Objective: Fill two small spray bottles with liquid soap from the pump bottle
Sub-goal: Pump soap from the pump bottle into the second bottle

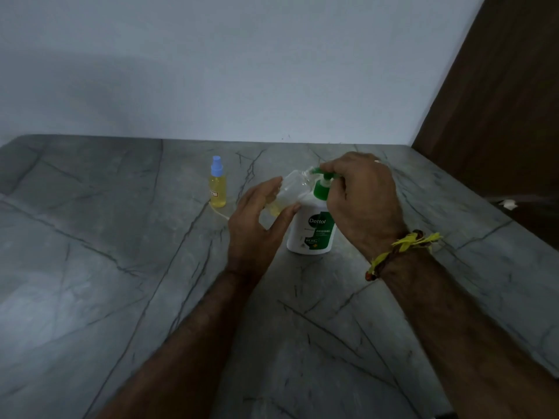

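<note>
Soap pump bottle stands upright; the right hand curls over its green pump, while the left hand grips a tilted clear spray bottle at the spout.

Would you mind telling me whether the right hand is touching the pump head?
Touching: the head view shows the right hand with its fingers on the green pump head.
</note>
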